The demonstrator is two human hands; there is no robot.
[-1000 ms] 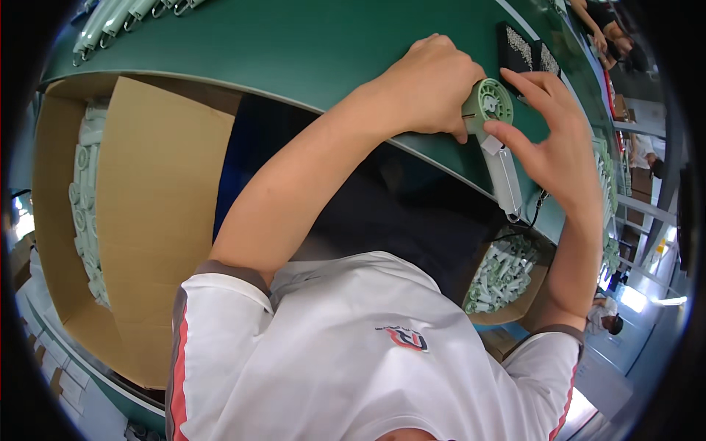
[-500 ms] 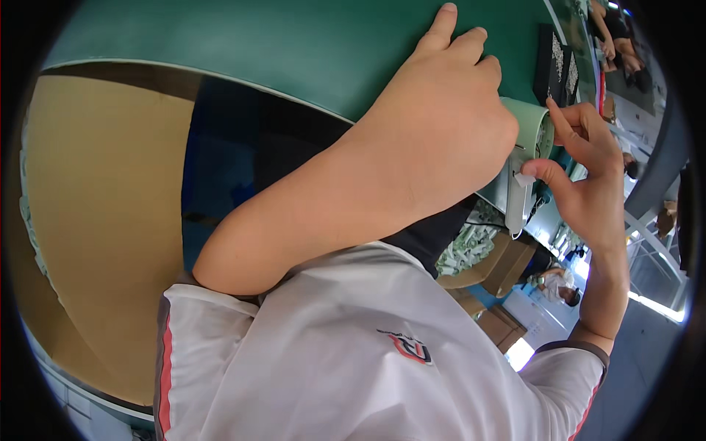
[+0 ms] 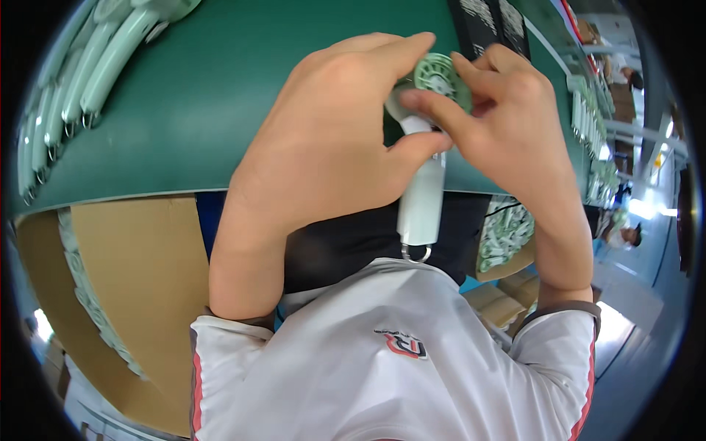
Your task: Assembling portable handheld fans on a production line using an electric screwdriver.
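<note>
A pale green handheld fan (image 3: 421, 206) hangs over the table's near edge, its handle toward me and a metal ring at the handle's end. My left hand (image 3: 331, 125) is closed round the fan's head, thumb across the neck. A round green slotted fan part (image 3: 435, 73) sits at the fan's head, pinched in the fingers of my right hand (image 3: 511, 110). Fingers cover much of the head, so whether this part is seated or held loose cannot be made out. The right thumb is slightly blurred.
Several similar fans (image 3: 118, 70) lie at the table's (image 3: 198, 132) far left. A black tray (image 3: 489, 26) holds small metal pieces at the far right. Cardboard boxes (image 3: 140, 287) stand below the near edge; one at right contains green parts (image 3: 506, 239). Other people are in the right background.
The fan has moved left, in front of me, its slotted face now showing. My left hand has drawn back from its outstretched reach to grip the head; my right has come along.
</note>
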